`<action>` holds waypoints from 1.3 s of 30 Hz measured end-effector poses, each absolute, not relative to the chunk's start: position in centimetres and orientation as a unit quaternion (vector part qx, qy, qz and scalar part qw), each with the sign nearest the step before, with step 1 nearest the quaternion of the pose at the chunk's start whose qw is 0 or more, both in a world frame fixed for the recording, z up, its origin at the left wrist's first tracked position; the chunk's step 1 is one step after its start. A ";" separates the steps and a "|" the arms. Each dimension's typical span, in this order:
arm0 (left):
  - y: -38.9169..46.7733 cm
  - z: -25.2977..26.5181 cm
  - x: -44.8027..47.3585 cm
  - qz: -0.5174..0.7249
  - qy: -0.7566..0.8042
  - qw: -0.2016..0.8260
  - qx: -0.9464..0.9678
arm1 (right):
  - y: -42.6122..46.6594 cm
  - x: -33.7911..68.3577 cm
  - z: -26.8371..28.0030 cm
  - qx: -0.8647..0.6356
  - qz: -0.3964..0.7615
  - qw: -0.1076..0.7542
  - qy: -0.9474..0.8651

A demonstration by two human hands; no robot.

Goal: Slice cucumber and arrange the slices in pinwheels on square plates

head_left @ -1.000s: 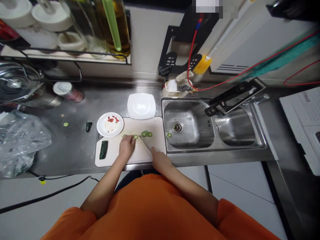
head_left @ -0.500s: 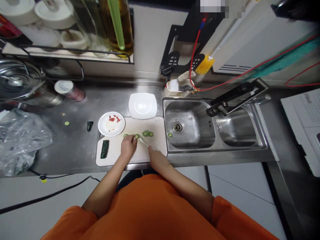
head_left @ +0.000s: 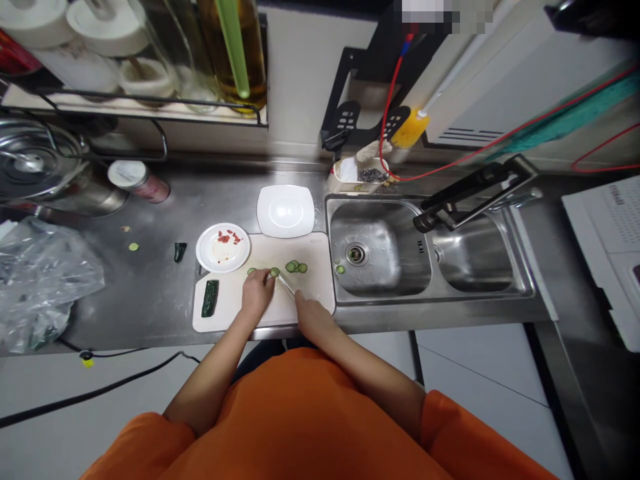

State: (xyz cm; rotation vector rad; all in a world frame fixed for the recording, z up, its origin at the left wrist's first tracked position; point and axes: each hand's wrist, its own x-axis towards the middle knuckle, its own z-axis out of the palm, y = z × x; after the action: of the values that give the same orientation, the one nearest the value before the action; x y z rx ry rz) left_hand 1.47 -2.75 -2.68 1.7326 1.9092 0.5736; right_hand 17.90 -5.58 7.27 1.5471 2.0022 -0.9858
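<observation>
My left hand (head_left: pixel 257 291) is closed over a cucumber piece (head_left: pixel 275 272) on the white cutting board (head_left: pixel 230 317); its fingers hide most of the piece. My right hand (head_left: pixel 313 315) grips a knife (head_left: pixel 287 285), whose blade points up and left to the cucumber by my left fingertips. Several cucumber slices (head_left: pixel 296 267) lie overlapped on the board to the right of the blade. A dark green cucumber chunk (head_left: pixel 210 298) rests at the board's left end. One small slice edge (head_left: pixel 251 271) shows just left of my left hand.
A white plate with red bits (head_left: pixel 223 248) overlaps the board's upper left, and a square white plate (head_left: pixel 285 212) stands behind the board. Right of the board is a double sink (head_left: pixel 383 248) with a faucet (head_left: pixel 463 197). A plastic bag (head_left: pixel 47 287) lies far left, near a cucumber end (head_left: pixel 180 251).
My right hand and the knife have shifted very slightly to the left. My left hand, the slices and the plates look the same.
</observation>
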 end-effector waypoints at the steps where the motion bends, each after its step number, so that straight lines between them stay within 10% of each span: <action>1: -2.7 -2.6 1.5 0.209 0.701 0.248 0.635 | -5.5 17.8 7.4 0.558 -0.356 0.213 0.719; 25: -2.6 -0.3 -1.8 0.253 0.813 0.296 0.434 | -7.8 21.3 7.1 0.564 -0.357 0.240 0.705; 39: -0.4 -1.4 1.7 0.219 0.666 0.289 0.652 | -7.8 21.3 7.3 0.559 -0.355 0.241 0.710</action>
State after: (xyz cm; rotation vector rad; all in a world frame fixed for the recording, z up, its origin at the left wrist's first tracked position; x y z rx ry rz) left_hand 1.65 -0.43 -1.45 1.7396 1.7767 0.5840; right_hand 21.31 -7.76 7.27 1.5284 1.9412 -0.9710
